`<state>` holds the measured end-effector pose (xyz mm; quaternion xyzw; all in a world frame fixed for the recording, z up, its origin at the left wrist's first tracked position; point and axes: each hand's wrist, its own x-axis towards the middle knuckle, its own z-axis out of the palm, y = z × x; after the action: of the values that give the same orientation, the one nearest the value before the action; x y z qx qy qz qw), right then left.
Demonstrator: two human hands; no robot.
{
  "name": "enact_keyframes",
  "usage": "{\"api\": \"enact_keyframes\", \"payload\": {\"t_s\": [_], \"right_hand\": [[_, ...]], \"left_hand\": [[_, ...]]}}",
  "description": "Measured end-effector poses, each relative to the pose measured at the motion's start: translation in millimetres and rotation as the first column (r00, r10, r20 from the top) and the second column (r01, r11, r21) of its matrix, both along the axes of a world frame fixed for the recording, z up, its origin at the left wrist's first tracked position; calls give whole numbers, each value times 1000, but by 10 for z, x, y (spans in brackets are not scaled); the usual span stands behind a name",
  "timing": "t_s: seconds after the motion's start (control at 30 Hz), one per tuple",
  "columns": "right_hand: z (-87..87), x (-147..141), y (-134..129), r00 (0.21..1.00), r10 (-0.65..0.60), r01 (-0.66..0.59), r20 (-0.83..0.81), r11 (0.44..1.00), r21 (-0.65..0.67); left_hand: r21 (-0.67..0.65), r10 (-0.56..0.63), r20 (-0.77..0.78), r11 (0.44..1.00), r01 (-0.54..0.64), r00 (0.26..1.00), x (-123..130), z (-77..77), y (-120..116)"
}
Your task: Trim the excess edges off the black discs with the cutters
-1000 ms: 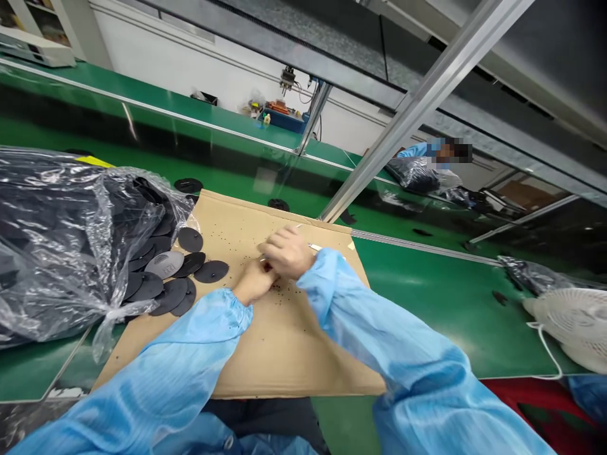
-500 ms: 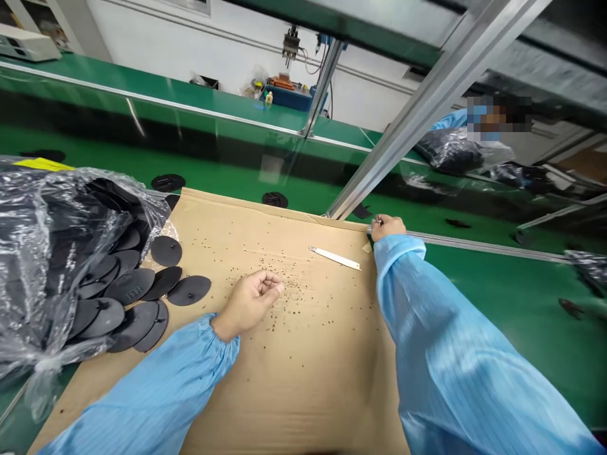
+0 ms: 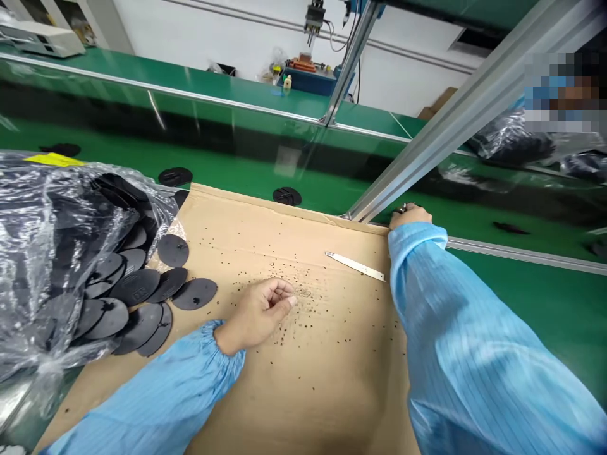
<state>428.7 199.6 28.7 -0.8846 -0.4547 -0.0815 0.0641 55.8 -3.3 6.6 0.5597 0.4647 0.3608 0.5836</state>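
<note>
My left hand hovers over or rests on the cardboard sheet, its fingers curled and its thumb close to them. No object shows in that hand. At the sheet's far right corner, my right hand reaches past the edge, fingers closed around a small dark, shiny thing, mostly hidden. Many tiny dark bits are scattered on the cardboard beside my left hand. Between the hands lies a slim white tool with a dark tip. Flat black oval discs are piled to the left.
A clear plastic bag of black discs stands at the left. Beyond the cardboard runs a green belt carrying a few black discs. A slanted metal post rises near my right hand. A co-worker sits behind bagged parts at upper right.
The view has shifted, moving most things rightward in the picture. My right hand has gone slightly farther over the cardboard's edge. My left hand keeps nearly the same curled pose.
</note>
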Motion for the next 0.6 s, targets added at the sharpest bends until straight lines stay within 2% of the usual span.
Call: {"api": "enact_keyframes", "payload": {"t_s": [0.13, 0.2, 0.3, 0.33, 0.4, 0.47, 0.53, 0.6], "right_hand": [[231, -107, -431, 999, -33, 31, 19, 995, 97], [292, -239, -689, 997, 65, -72, 38, 967, 245], [292, -661, -1164, 966, 240, -256, 96, 835, 487], [274, -863, -1348, 940, 331, -325, 84, 790, 520], [225, -1318, -1726, 820, 571, -492, 39, 668, 559], [181, -1765, -2061, 612, 789, -648, -56, 541, 536], [178, -2129, -2296, 397, 907, -788, -139, 415, 455], [242, -2388, -2413, 378, 925, -834, -40, 358, 420]], "left_hand": [[-6, 2, 81, 1000, -2, 997, 11, -21, 2], [12, 16, 103, 1000, -17, 995, 10, -39, 11], [-27, 70, 178, 997, -66, 981, -5, -42, 34], [-66, 91, 234, 995, -77, 968, -14, -32, 40], [-164, 125, 390, 984, -65, 912, -43, 1, 44], [-247, 144, 560, 969, -2, 816, -81, 38, 39], [-296, 168, 668, 954, 51, 725, -122, 63, 29], [-321, 203, 689, 946, 41, 695, -147, 71, 23]]}}
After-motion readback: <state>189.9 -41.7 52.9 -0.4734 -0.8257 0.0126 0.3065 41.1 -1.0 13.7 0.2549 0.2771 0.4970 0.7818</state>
